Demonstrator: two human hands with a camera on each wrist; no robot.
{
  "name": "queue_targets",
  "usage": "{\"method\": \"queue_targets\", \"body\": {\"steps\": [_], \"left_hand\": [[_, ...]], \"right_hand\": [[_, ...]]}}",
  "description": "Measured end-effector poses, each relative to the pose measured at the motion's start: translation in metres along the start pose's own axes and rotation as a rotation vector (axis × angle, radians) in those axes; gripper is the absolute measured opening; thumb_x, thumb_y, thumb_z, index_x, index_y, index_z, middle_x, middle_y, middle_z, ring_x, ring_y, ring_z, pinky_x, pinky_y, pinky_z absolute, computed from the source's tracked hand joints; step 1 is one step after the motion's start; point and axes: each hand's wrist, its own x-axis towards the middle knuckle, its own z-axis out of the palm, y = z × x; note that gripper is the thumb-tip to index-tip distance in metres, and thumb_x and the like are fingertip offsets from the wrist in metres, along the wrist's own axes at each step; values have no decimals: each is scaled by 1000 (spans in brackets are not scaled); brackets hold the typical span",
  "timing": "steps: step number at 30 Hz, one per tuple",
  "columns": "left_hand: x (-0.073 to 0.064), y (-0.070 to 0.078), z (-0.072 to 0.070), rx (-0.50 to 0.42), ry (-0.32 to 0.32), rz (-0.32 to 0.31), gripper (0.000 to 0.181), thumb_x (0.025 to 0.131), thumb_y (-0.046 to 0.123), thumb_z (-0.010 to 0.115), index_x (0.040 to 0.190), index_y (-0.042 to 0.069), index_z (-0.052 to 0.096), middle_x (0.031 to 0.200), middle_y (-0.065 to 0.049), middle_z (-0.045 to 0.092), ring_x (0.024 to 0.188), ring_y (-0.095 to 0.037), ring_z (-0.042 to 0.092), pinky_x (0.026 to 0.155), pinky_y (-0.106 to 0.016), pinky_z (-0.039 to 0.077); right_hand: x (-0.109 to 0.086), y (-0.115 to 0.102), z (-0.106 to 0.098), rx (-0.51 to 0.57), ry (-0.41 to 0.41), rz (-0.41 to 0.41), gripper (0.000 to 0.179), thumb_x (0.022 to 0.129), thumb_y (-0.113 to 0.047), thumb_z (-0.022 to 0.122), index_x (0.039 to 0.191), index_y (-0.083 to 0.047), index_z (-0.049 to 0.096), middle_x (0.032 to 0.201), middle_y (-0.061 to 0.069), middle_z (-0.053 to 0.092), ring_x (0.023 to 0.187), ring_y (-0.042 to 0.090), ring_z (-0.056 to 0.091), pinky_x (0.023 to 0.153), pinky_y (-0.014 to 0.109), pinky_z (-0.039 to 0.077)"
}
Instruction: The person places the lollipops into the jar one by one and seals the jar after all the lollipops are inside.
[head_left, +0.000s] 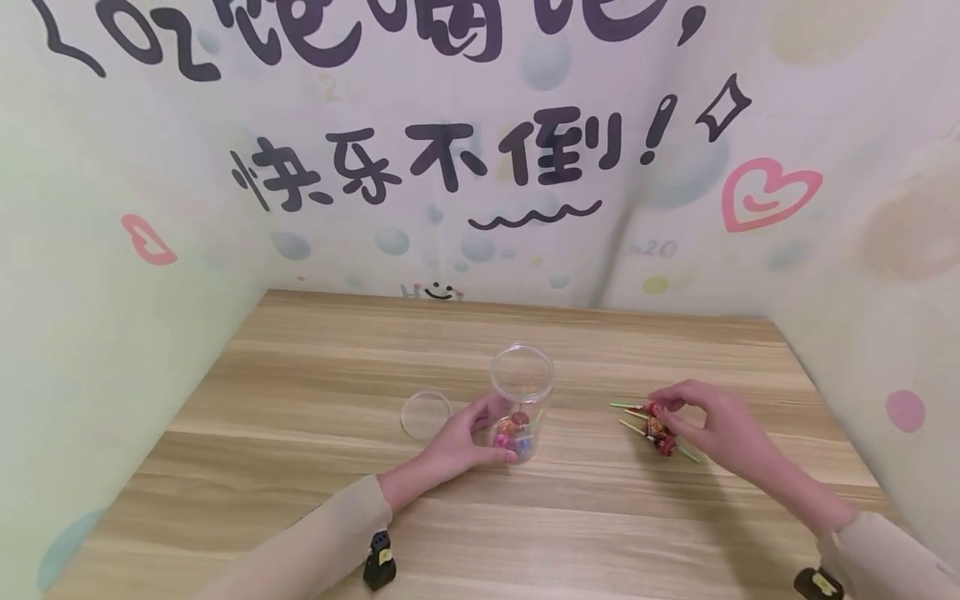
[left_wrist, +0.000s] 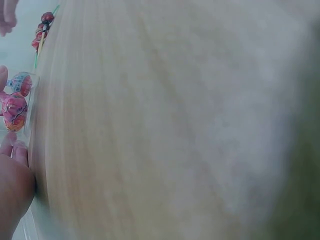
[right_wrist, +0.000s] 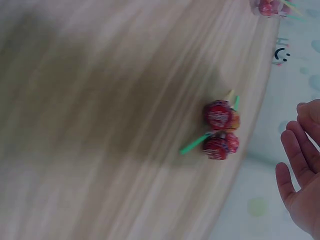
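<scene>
My left hand (head_left: pixel 459 440) grips a clear plastic jar (head_left: pixel 523 395) low on its side, thumb in front and fingers behind. The jar stands upright without its lid, and wrapped lollipops (head_left: pixel 514 435) lie in its bottom; their pink, orange and blue wrappers (left_wrist: pixel 15 107) show in the left wrist view. At the right, my right hand (head_left: pixel 716 423) hovers over a small pile of lollipops (head_left: pixel 658 432), fingertips right at it in the head view. In the right wrist view that hand (right_wrist: pixel 304 175) has parted fingers with nothing between them, beside the red-wrapped lollipops (right_wrist: pixel 218 115).
A round clear lid (head_left: pixel 425 415) lies on the wooden table (head_left: pixel 315 500), left of the jar and partly behind my left hand. A printed cloth wall (head_left: pixel 442 250) rises along the table's back edge, with side walls left and right.
</scene>
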Motion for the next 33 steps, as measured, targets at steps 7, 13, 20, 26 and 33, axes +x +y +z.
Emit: {"method": "queue_targets", "body": {"steps": [7,13,20,26,33], "left_hand": [[2,-4,1,-2,0,15,82,77,21,86,147,15,43,147,-12,52,135,-33,52,116,-49,40],[0,-1,0,-7,-1,3,81,77,22,86,146,14,44,147,-12,52,135,-34,52,116,-50,39],[0,1,0,-8,-4,-1,82,77,22,85,146,14,43,147,-12,52,135,-34,51,116,-50,39],[1,-1,1,2,2,2,82,77,22,86,147,13,43,147,-12,52,134,-34,52,116,-49,40],[0,-2,0,12,9,-8,85,76,23,86,148,14,42,147,-13,52,134,-34,52,115,-49,41]], "right_hand": [[-25,11,12,6,11,-2,31,70,-2,85,98,-14,75,89,-4,76,77,2,66,70,16,51],[-39,12,18,8,-34,55,35,70,-4,85,101,-17,75,92,-8,74,79,0,64,75,27,57],[-41,12,21,12,-99,118,38,68,-5,86,103,-15,74,95,-4,72,78,0,64,74,40,61],[-41,11,26,-15,-80,92,38,64,-3,87,98,-15,74,88,-8,70,74,-4,60,67,26,57],[-41,10,29,-21,-81,86,39,63,-2,87,98,-13,74,87,-8,68,73,-1,61,64,23,58]]}}
